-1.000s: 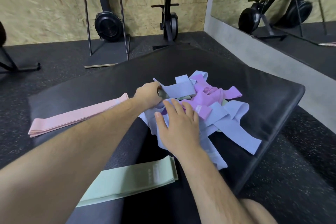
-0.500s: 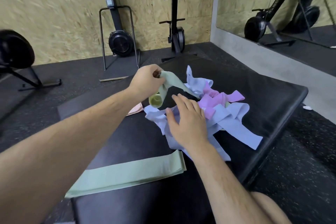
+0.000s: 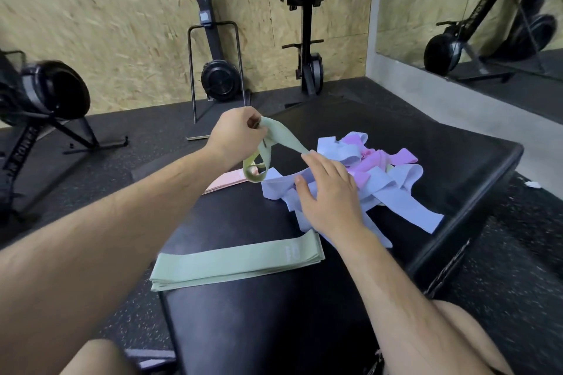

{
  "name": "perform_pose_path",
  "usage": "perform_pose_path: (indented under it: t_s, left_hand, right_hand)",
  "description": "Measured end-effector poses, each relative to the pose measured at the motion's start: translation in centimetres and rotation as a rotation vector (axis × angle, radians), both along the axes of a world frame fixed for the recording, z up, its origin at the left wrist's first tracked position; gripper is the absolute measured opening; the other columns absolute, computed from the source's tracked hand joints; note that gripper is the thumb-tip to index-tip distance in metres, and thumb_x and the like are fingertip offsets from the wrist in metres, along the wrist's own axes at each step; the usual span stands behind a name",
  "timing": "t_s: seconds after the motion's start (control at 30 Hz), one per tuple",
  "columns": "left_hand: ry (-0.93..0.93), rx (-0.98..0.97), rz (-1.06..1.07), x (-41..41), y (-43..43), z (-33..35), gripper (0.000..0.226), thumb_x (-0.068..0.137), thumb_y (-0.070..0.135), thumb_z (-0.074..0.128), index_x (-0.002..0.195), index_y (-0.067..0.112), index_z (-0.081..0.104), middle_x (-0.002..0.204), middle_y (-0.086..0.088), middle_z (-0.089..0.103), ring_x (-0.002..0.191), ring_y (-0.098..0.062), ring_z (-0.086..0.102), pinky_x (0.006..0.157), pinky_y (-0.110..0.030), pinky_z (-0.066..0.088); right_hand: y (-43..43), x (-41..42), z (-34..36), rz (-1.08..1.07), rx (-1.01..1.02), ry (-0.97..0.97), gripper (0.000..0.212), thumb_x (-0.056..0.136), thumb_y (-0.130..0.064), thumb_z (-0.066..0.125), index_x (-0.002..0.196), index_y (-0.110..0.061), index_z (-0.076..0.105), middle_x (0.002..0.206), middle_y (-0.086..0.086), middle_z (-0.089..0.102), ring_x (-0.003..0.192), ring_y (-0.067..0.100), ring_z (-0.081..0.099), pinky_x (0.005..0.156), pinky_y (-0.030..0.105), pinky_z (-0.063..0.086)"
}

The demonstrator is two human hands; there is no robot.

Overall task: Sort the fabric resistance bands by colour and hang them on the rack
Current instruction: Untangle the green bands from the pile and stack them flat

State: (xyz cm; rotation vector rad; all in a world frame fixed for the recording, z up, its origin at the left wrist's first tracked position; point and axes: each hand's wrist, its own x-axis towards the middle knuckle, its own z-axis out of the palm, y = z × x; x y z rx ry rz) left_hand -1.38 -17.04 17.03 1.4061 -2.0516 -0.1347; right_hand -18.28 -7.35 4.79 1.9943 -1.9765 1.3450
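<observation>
Green band (image 3: 281, 138), pale sage. Folded green stack (image 3: 237, 262), same sage, faint pale print. Tangled pile (image 3: 380, 179): lavender-blue with lilac-pink. Pink stack (image 3: 227, 181), blush. Bench (image 3: 426, 143), plain black. Floor (image 3: 146, 131), black, speckled.

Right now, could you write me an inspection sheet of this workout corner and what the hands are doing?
Surface: black padded bench, on speckled rubber floor.
Job's things: green band lifted; green stack flat near the front; pink stack behind the left arm; tangled pile of lilac and purple bands.
Clutter: nothing seen.
Grippers: left hand pinches the green band; right hand presses flat on the pile.
Cables: nothing seen.
Surroundings: rowing machines, chipboard wall, mirror; no rack in view.
</observation>
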Motion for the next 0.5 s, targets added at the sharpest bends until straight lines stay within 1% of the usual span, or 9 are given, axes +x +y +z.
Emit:
perform_pose_path:
  t_s: [0.1,0.17,0.27,0.33,0.4,0.5]
  left_hand:
    - [0.035,-0.017,0.014,1.5,1.1,0.2,0.005,0.090,0.016,0.063,0.088,0.012,0.064,0.080,0.003,0.060,0.076,-0.019,0.052,0.058,-0.021,0.036]
    - [0.039,0.000,0.032,2.4,1.8,-0.3,0.005,0.091,0.018,0.064,0.093,0.013,0.064,0.083,0.004,0.061,0.078,-0.018,0.053,0.061,-0.021,0.039]
    - [-0.040,0.086,0.084,3.6,2.4,-1.8,0.014,0.093,0.024,0.065,0.100,0.012,0.063,0.091,0.002,0.063,0.086,-0.024,0.058,0.071,-0.034,0.044]
    - [-0.085,0.119,0.114,4.2,2.7,-2.9,0.015,0.094,0.024,0.064,0.103,0.011,0.064,0.096,-0.001,0.064,0.091,-0.026,0.058,0.075,-0.035,0.044]
    - [-0.049,0.106,0.106,4.7,3.1,-3.6,0.012,0.093,0.015,0.061,0.102,0.011,0.067,0.095,-0.002,0.065,0.094,-0.027,0.060,0.074,-0.032,0.042]
    - [0.092,0.095,0.054,4.8,4.1,-3.2,0.018,0.088,0.004,0.057,0.098,0.013,0.069,0.088,0.003,0.065,0.091,-0.024,0.062,0.071,-0.028,0.040]
  right_hand:
    - [0.6,0.7,0.0,0.026,-0.010,0.021,0.046,0.101,-0.039,0.052,0.144,-0.024,0.055,0.153,-0.008,0.049,0.137,0.018,0.043,0.111,0.040,0.034]
    - [1.2,1.7,-0.2,0.053,-0.005,0.033,0.045,0.101,-0.038,0.053,0.145,-0.025,0.054,0.153,-0.010,0.049,0.137,0.016,0.042,0.111,0.039,0.034]
    - [2.0,3.1,-0.5,0.094,0.014,0.059,0.047,0.100,-0.037,0.055,0.146,-0.025,0.053,0.154,-0.009,0.048,0.138,0.017,0.042,0.112,0.040,0.034]
    - [2.5,3.7,-0.6,0.112,0.056,0.082,0.048,0.101,-0.038,0.054,0.147,-0.024,0.052,0.155,-0.007,0.046,0.140,0.019,0.040,0.115,0.041,0.031]
    - [3.1,4.1,-0.6,0.114,0.086,0.093,0.049,0.102,-0.039,0.053,0.148,-0.024,0.050,0.157,-0.007,0.045,0.142,0.019,0.038,0.118,0.040,0.029]
    - [4.0,4.8,-0.3,0.127,0.111,0.094,0.050,0.102,-0.040,0.052,0.150,-0.027,0.048,0.158,-0.007,0.042,0.143,0.019,0.036,0.118,0.039,0.027]
